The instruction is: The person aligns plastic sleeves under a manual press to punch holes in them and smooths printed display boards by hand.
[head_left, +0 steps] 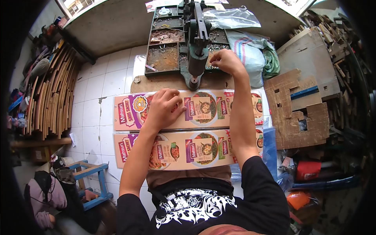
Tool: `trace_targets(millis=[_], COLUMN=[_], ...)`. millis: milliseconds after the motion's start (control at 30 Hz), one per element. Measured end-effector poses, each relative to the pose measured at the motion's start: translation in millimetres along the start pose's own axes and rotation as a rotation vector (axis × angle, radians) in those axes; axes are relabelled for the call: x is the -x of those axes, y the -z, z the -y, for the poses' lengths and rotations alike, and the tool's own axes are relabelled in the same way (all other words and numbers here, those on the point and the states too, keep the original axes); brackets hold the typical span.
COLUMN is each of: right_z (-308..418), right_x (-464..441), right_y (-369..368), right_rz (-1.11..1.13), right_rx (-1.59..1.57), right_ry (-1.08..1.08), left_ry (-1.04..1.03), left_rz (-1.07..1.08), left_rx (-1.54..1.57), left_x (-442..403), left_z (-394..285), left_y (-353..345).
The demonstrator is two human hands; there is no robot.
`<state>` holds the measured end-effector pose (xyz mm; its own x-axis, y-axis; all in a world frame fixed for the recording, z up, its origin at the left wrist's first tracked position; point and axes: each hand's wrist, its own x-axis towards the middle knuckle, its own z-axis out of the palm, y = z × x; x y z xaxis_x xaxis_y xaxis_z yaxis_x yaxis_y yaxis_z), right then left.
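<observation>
Two long printed strips lie across the front of a bench, an upper strip [160,121] and a lower strip [168,147]. My left hand [165,109] rests on the upper strip with its fingers spread loosely. Over the right compartments of a green metal tray [147,58], my right hand [226,61] has its fingers bent together; anything between them is too small to make out. Between my hands stands a dark hand press [196,58], its lower end at the upper strip's back edge. Small metal bits [162,50] lie in the tray.
Clear plastic [235,18] and a white woven sack [248,55] lie behind and right of the press. Cut boards [301,105] lean at right, stacked wooden pieces [55,90] at left. A blue stool frame [102,180] stands lower left, near a seated person [49,196].
</observation>
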<state>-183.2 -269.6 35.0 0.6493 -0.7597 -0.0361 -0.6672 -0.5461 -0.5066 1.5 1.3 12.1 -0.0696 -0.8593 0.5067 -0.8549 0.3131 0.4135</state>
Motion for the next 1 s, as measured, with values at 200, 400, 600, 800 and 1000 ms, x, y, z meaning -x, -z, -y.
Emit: trace_targets(millis=[200,400,600,800,1000], right_z=[21.3,28.4,31.0,36.1,26.2], right_x=[6.8,5.2,6.6,6.6,3.5], right_y=[8.3,0.5,-6.6,-7.9,-15.3], right_rz=[0.033,0.0,-0.045,-0.057,-0.151], right_rx=[0.081,0.16,0.189,0.186,0.193], right_ry=[-0.071,-0.15,-0.121,-0.142,-0.13], left_ry=[0.033,0.031,0.033,0.034,0.035], left_rz=[0.015,0.007,0.013,0.008,0.005], left_rx=[0.018,0.029,0.03,0.028,0.035], left_x=[-5.7,-7.2,-5.4,-6.0,-5.7], left_z=[2.1,3.5,3.2,2.1,2.2], left_y=[-0.2,0.3,0.1,0.6,0.6])
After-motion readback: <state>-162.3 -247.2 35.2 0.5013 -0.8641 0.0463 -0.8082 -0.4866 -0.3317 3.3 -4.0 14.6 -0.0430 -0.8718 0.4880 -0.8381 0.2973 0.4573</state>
